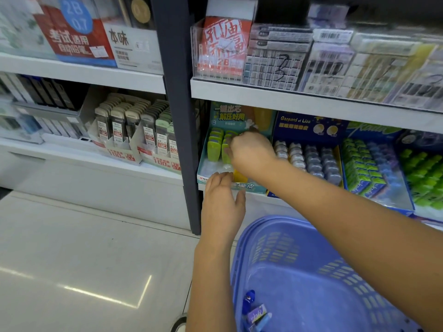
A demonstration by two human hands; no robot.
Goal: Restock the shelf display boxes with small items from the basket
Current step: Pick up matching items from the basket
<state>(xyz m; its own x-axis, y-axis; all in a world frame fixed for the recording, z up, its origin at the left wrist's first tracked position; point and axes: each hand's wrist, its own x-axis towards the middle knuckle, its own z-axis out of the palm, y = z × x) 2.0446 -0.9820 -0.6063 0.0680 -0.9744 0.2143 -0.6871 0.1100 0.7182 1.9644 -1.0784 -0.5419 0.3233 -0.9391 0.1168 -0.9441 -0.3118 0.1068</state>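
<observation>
A teal display box [249, 188] stands on the lower shelf and holds rows of lime-green items [214, 147] and a yellow one [240, 176]. My right hand [251, 153] reaches into that box with its fingers closed on a green item [225, 149] in the second row. My left hand [221, 202] rests flat against the box's front edge, fingers together, holding nothing. Below, a purple plastic basket [275, 248] sits on the floor with a few small packets [256, 312] left at its bottom.
Right of the teal box are a dark blue box [309, 129] of pale cat-shaped items and boxes of green and blue items [364, 168]. A dark shelf upright [182, 116] stands left of it. Upper shelf [287, 97] holds clear cases. Pale tiled floor [84, 259] lies left.
</observation>
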